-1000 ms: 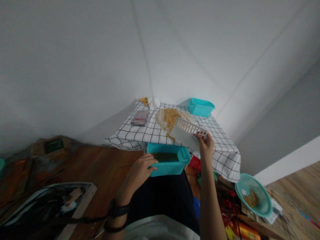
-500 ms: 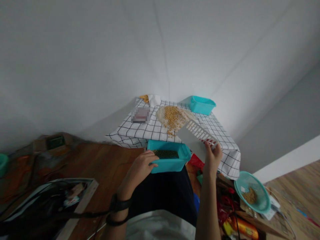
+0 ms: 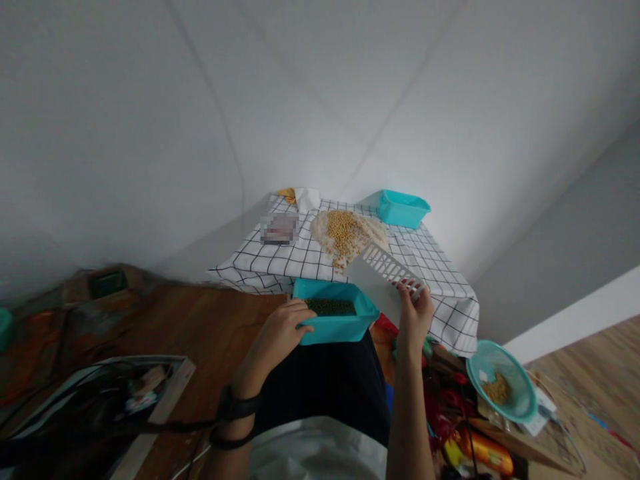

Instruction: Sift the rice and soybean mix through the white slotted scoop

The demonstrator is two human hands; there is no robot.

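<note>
Head view: panel [image 3: 375,285] at the counter's [image 3: 300,267] near edge, pinched at its right end by right hand [image 3: 419,313]. It extends far-left from that grip; slotted strip's long axis runs far-left to near-right. Beans [image 3: 343,230] lie just past its far-left end; contact, can't tell. Tub [image 3: 340,330] sits just left and near of panel, green grains [image 3: 330,307] inside; left hand [image 3: 287,320] grips its left end. Right hand is nearer the panel. Second tub [image 3: 404,210] far right on counter.
</note>
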